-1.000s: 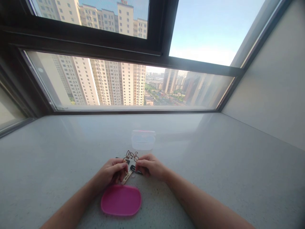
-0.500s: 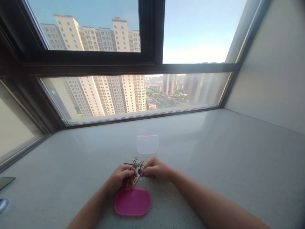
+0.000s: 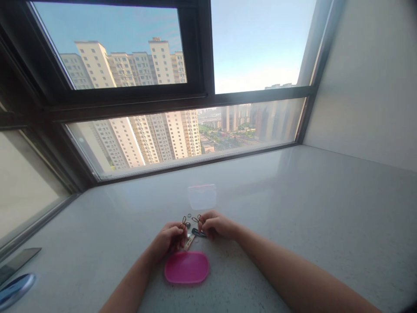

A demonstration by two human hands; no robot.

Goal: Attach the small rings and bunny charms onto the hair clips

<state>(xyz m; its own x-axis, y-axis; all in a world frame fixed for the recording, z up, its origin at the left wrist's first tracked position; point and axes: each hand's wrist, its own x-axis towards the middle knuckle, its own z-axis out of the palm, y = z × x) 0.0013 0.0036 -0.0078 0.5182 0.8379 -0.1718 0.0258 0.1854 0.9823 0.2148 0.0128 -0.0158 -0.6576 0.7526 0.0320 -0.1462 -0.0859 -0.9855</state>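
My left hand point(image 3: 169, 240) and my right hand point(image 3: 216, 225) meet over a grey stone sill, each pinching one end of a tangle of thin brown hair ties point(image 3: 191, 220). Under the hands lie a beige hair clip point(image 3: 189, 241) and a dark clip point(image 3: 199, 233). A pink oval lid point(image 3: 186, 267) lies flat just in front of my left hand. A small clear plastic box point(image 3: 202, 196) stands beyond the hands, apart from them.
The sill point(image 3: 293, 208) runs to a black-framed window point(image 3: 182, 98) at the back and a plain wall point(image 3: 368, 78) on the right. At the far left edge lie a dark flat object point(image 3: 16, 263) and a bluish round thing point(image 3: 13, 290).
The view has swung left, so hands, lid and box sit further right in the picture. The brown ties are pulled a little apart between my hands. More of the left-edge objects shows.
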